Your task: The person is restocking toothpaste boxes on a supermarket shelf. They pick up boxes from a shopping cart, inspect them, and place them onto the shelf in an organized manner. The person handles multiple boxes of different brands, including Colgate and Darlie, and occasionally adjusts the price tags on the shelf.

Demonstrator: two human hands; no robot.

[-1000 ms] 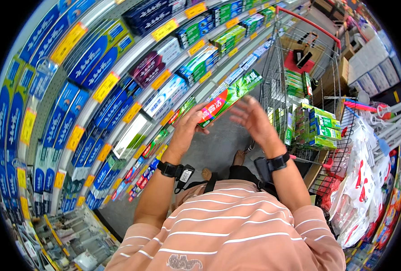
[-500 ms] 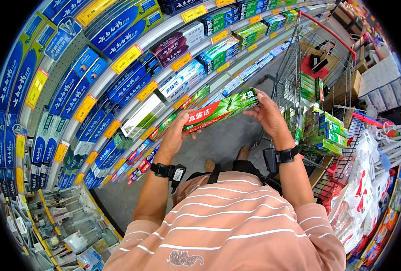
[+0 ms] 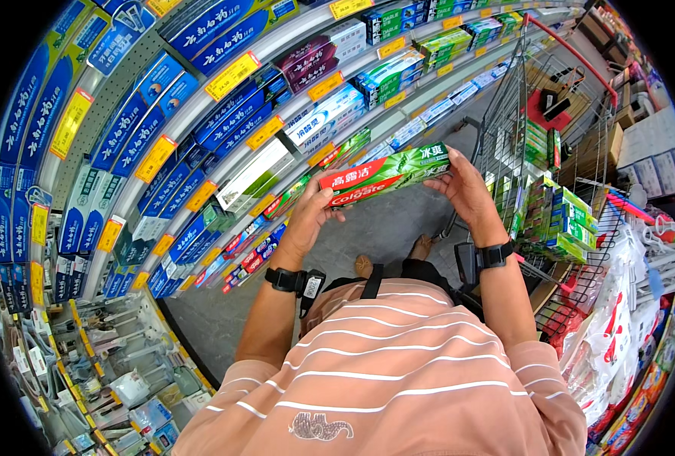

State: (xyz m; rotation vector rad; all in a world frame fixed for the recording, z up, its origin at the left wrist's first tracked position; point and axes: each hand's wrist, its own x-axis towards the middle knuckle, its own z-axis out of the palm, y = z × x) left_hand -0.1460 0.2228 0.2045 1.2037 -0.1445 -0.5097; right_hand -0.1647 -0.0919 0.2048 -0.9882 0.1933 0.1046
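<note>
Shelving (image 3: 193,115) sweeps along the person's left in tiers, its pale front rails carrying yellow and orange price tags (image 3: 232,74), its rows packed with long cartons (image 3: 227,34), mostly blue nearby, with maroon, white and green ones farther along. Grey floor (image 3: 368,235) runs down the aisle, and the person's feet (image 3: 422,246) show just beyond the striped shirt (image 3: 398,357). Between the shelving and a wire cart, in front of the chest, a red-and-green box (image 3: 387,175) is held up lengthwise, its printed face turned upward. The left hand (image 3: 307,216) grips its left end, thumb against the near edge; the right hand (image 3: 468,190) has its fingers curled round the right end. Some fingertips are tucked behind the box, so I can't make out all of them, nor how near its far edge is to the lowest shelf. The outermost goods bend and blur into darkness, and the top tiers are cut off. On the right, the red-handled cart (image 3: 612,95) holds a stack of green cartons (image 3: 564,220), more green ones farther up, and something red (image 3: 554,105) with a dark object on it, hard to identify through the wires. White plastic bags (image 3: 611,308) bulge beside the cart, and a low yellow-edged rack at lower left holds small packaged goods (image 3: 131,387).
</note>
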